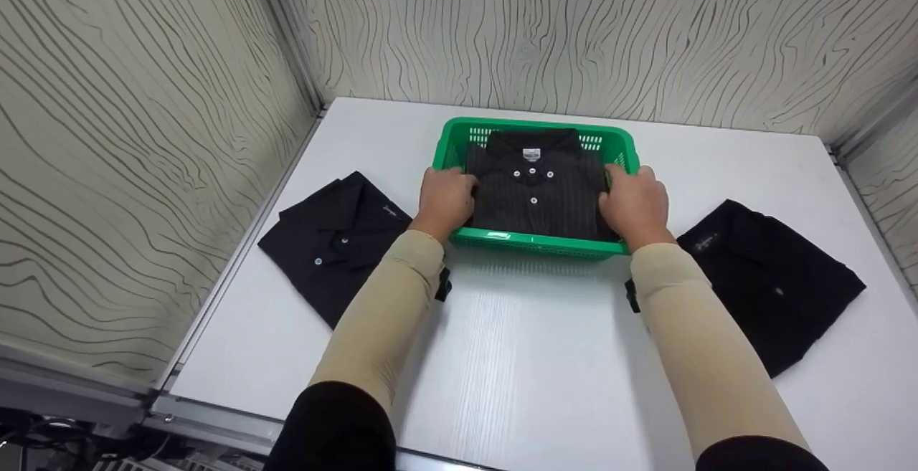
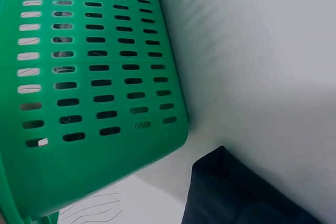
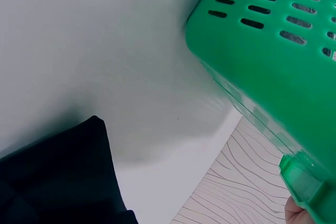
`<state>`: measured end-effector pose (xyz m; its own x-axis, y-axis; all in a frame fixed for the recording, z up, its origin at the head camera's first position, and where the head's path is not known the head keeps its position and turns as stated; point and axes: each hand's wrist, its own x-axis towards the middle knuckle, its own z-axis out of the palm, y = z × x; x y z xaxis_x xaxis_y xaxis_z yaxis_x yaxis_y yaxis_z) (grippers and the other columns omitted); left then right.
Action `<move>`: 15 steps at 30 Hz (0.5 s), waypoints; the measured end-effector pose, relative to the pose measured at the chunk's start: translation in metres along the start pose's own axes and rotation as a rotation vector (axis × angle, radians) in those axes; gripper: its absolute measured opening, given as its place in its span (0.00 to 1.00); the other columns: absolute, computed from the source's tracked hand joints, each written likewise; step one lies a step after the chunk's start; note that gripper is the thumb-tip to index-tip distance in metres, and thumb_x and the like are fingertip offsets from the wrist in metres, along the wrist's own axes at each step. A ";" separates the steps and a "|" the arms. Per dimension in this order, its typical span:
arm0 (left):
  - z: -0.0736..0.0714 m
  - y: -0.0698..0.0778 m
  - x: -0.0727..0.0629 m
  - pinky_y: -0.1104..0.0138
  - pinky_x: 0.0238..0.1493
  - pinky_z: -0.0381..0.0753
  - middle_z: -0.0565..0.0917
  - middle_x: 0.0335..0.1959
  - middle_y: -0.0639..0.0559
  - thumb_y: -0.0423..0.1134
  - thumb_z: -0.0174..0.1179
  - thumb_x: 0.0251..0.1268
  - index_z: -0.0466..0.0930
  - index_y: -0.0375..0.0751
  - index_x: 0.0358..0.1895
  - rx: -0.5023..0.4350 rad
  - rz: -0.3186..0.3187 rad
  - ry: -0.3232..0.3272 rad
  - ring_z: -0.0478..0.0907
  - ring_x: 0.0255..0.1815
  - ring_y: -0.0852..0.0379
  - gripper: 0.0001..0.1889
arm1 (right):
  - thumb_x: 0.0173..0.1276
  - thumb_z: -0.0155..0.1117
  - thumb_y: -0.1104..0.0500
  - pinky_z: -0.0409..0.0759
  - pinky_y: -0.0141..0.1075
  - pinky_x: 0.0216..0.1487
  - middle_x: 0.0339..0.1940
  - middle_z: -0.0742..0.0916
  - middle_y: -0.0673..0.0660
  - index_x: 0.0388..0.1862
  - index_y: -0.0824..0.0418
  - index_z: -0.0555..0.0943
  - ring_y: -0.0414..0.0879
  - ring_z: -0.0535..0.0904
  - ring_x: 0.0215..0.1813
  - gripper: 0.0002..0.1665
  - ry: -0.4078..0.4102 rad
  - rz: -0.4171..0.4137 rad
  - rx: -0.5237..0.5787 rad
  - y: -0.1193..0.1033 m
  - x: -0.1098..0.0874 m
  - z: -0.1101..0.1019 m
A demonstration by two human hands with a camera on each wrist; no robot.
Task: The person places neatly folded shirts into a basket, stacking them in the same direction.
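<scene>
A green plastic basket (image 1: 538, 243) with slotted walls stands toward the back of the table, seen from the side in both wrist views. Inside lies a folded dark striped button-up shirt (image 1: 534, 202), collar toward the wall. My left hand (image 1: 446, 200) grips the basket's left rim, thumb on the inner side. On the opposite side, my right hand (image 1: 637, 202) grips the right rim; a fingertip (image 3: 297, 212) shows beneath that rim in the right wrist view. The left wrist view does not show the hand's hold clearly.
A folded black shirt (image 1: 337, 241) lies left of the basket, partly behind my left forearm. Another folded black shirt (image 1: 774, 281) lies to the right, beside my right forearm. The white table (image 1: 495, 356) ends at patterned walls (image 1: 545, 34) behind and at the sides.
</scene>
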<state>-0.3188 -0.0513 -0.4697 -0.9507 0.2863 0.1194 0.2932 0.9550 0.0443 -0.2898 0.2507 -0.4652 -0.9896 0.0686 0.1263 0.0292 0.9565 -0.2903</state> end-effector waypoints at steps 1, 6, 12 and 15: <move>0.000 0.001 0.000 0.54 0.55 0.74 0.87 0.42 0.51 0.40 0.58 0.73 0.88 0.49 0.53 0.000 -0.005 -0.003 0.81 0.47 0.53 0.13 | 0.71 0.59 0.59 0.74 0.58 0.42 0.46 0.79 0.71 0.72 0.62 0.73 0.63 0.71 0.43 0.30 -0.001 0.001 0.002 0.001 0.000 0.000; 0.000 0.002 0.001 0.55 0.54 0.73 0.85 0.43 0.51 0.40 0.58 0.72 0.88 0.47 0.53 -0.001 -0.017 -0.014 0.80 0.48 0.52 0.13 | 0.70 0.59 0.60 0.75 0.59 0.43 0.46 0.80 0.71 0.69 0.62 0.75 0.64 0.73 0.44 0.28 -0.005 0.007 -0.006 0.002 -0.001 0.000; -0.002 0.001 0.002 0.56 0.54 0.73 0.84 0.45 0.49 0.38 0.57 0.73 0.85 0.44 0.55 -0.056 -0.035 0.013 0.80 0.49 0.52 0.14 | 0.69 0.58 0.62 0.75 0.58 0.43 0.45 0.82 0.67 0.63 0.62 0.79 0.62 0.72 0.45 0.23 0.005 0.012 0.025 0.003 0.001 -0.001; -0.003 0.001 0.000 0.56 0.55 0.74 0.83 0.46 0.49 0.38 0.57 0.74 0.85 0.43 0.55 -0.099 -0.042 0.036 0.80 0.49 0.51 0.13 | 0.69 0.58 0.61 0.75 0.57 0.43 0.45 0.82 0.66 0.61 0.63 0.80 0.61 0.72 0.45 0.22 -0.011 0.016 0.042 0.003 0.001 -0.003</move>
<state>-0.3187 -0.0507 -0.4667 -0.9586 0.2412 0.1512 0.2632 0.9534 0.1477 -0.2901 0.2547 -0.4632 -0.9905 0.0802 0.1115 0.0389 0.9424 -0.3322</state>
